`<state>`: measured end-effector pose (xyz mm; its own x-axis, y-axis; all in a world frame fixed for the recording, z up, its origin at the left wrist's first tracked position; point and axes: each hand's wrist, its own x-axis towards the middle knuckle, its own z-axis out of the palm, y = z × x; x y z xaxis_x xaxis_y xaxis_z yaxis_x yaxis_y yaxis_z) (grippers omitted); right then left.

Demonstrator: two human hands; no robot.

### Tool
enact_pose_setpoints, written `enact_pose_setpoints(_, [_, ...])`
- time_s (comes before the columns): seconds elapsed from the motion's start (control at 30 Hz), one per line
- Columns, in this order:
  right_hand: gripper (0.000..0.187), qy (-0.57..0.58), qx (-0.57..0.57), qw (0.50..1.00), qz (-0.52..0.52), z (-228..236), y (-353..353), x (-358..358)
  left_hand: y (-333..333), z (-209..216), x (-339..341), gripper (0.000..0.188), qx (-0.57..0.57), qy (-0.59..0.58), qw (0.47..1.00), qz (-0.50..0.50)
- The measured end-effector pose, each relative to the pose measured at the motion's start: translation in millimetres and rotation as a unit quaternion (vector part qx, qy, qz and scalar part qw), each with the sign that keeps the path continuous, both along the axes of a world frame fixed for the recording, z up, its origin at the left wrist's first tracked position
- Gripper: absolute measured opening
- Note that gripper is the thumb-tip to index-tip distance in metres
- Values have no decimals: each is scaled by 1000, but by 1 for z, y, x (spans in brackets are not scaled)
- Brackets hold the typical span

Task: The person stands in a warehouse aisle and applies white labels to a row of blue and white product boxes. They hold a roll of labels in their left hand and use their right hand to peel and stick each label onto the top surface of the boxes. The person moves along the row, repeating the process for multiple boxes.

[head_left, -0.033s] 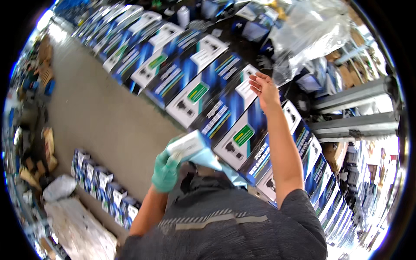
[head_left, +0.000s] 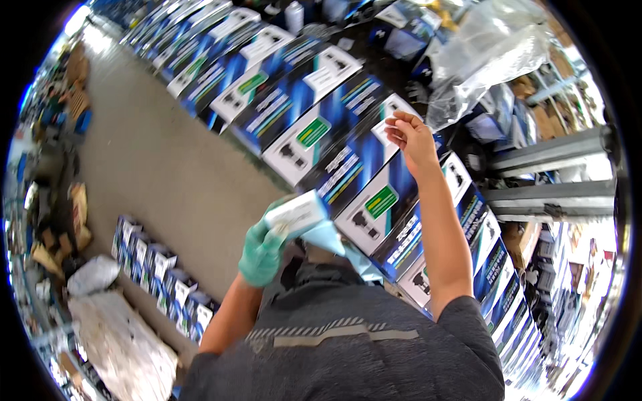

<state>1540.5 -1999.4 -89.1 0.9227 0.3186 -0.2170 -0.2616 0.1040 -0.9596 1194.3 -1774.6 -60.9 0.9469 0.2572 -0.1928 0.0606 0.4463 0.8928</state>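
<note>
My left hand (head_left: 262, 255), in a green glove, is closed around a stack of white labels (head_left: 295, 214). A light blue backing sheet (head_left: 326, 236) hangs from the stack. My bare right hand (head_left: 417, 142) reaches out over a row of printed boxes (head_left: 348, 164) in black, blue and white. Its fingers are slightly bent and apart, with nothing visible between them. The fingertips are by a white label (head_left: 385, 136) on one box; I cannot tell whether they touch it. Similar boxes on both sides carry white labels (head_left: 323, 81) and green stickers (head_left: 382, 201).
Smaller blue and white boxes (head_left: 160, 267) line the floor at the lower left, beside a wrapped flat bundle (head_left: 124, 341). Clear plastic film (head_left: 491, 50) lies beyond the row at the upper right. Grey metal beams (head_left: 548, 197) jut in at the right. A white bottle (head_left: 294, 18) stands behind the row.
The whole view has shifted a little. My left hand with the labels sits slightly higher in it; my right hand stays by the same box label.
</note>
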Motion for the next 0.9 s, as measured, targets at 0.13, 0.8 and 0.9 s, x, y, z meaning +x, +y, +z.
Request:
enact_pose_setpoints(0.13, [34,-174,-52,961,208,79,2,-136,-31,15,4,52,-4,-56,998,5])
enact_pose_setpoints(0.8, [28,-458,-94,853,230,101,-76,-212,-119,27,-4,69,-118,-44,992,-27])
enact_pose_setpoints(0.9, [31,-434,-80,880,177,97,-72,-222,-125,36,3,70,-167,26,986,-8])
